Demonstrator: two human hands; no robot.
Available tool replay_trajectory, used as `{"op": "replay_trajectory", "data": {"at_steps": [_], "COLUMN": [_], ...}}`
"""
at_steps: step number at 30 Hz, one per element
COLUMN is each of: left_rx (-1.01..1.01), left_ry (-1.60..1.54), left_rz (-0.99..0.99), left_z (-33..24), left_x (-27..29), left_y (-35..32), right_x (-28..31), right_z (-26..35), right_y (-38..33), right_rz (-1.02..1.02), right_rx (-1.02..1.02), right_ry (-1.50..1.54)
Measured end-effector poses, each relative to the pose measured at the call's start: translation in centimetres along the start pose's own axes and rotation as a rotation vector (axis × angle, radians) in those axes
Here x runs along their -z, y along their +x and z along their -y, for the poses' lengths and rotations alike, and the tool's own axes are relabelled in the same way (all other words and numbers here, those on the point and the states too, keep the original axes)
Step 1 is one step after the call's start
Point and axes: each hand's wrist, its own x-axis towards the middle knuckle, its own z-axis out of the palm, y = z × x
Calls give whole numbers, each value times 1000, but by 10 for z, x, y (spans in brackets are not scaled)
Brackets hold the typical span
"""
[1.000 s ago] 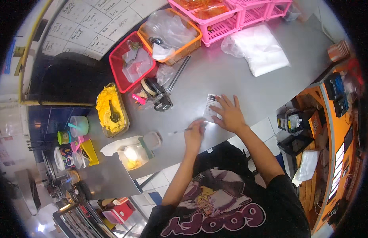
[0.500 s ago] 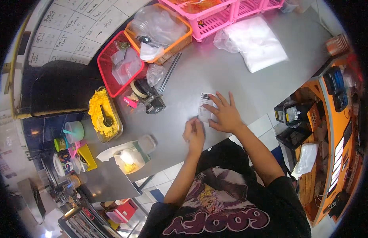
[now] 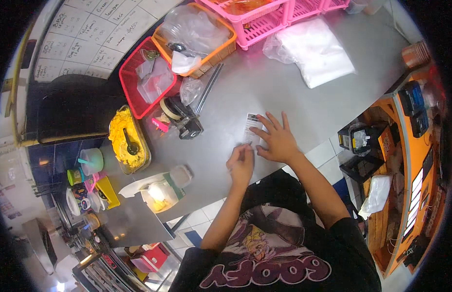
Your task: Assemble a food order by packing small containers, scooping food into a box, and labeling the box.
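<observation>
Slight rightward shift of left hand (image 3: 241, 164) — with fingers bunched at near edge of paper slip (image 3: 250, 125), cannot tell if gripping. Flat on tabletop (image 3: 218, 151) under splayed right hand (image 3: 279, 143). Apparently edge-handling — next, steady pinning required.

Wide fisheye view from the head — downward, over the grey tabletop (image 3: 235, 92)

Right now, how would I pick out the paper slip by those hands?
On the grey metal table, look near the edge by the black shirt. The right hand lies partly over a small paper slip, the left hand at its lower end. Unlike the bulky white plastic stack farther back, it is flat with dark print.
</observation>
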Motion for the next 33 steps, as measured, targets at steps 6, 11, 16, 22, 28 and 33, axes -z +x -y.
{"op": "replay_trajectory", "data": {"at_steps": [6, 11, 16, 22, 28, 33], "left_rx": [92, 234, 6, 171, 79, 63], "left_ry": [-71, -91, 3, -195, -22, 0], "left_rz": [-92, -46, -58, -68, -16, -13], "left_z": [-14, -24, -12, -15, -16, -18], "left_x": [-1, -1, -3, 1, -3, -3], "left_y": [5, 7, 8, 7, 10, 10], "right_x": [0, 1, -1, 2, 1, 1], "right_z": [0, -2, -2, 0, -1, -2], "right_y": [0, -2, 0, 0, 0, 0], "right_rz": [-3, 27, 22, 22, 39, 42], "right_rx": [1, -11, -1, 1, -8, -3], "right_ry": [-10, -24, -5, 10, -5, -4]}}
